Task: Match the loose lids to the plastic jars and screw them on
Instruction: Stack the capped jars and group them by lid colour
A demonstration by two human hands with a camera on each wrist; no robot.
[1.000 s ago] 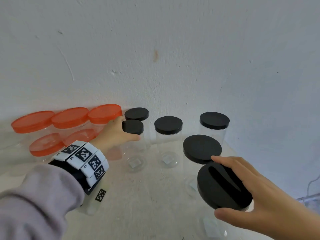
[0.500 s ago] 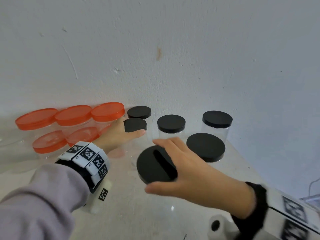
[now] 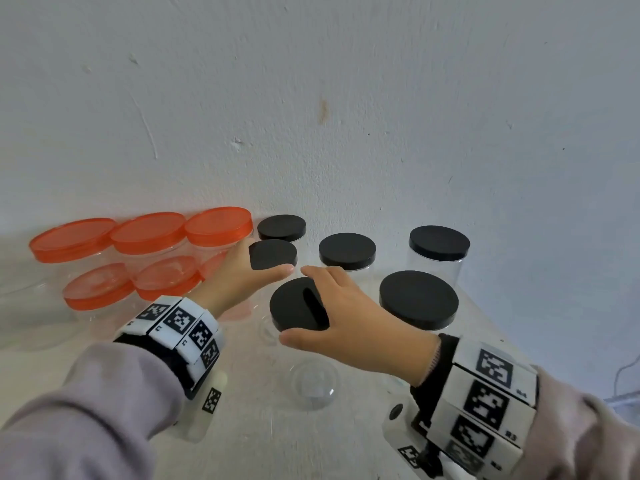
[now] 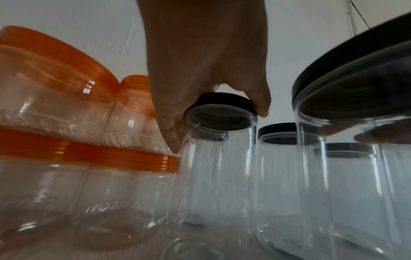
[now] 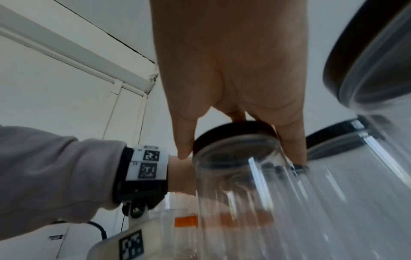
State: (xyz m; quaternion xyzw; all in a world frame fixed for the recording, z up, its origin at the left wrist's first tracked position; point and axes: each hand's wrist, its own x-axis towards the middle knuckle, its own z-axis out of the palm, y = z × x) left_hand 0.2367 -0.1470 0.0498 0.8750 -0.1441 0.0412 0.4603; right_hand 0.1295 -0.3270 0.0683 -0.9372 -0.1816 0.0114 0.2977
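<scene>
My left hand grips a small black lid on top of a clear jar, beside the orange-lidded jars. In the left wrist view, thumb and fingers of the left hand curl round that small lid on its clear jar. My right hand grips a wider black lid from above. This lid sits on a clear jar whose base shows below. The right wrist view shows the right hand round the lid and the jar blurred.
Several orange-lidded jars stand in two rows at the left against the wall. Black-lidded clear jars stand behind and to the right: a small one, a medium one, a tall one and a wide one. The table edge runs at the right.
My right hand has moved the wide-lidded jar from the front right to the left, up close to my left hand. My left hand has stayed on the small lid.
</scene>
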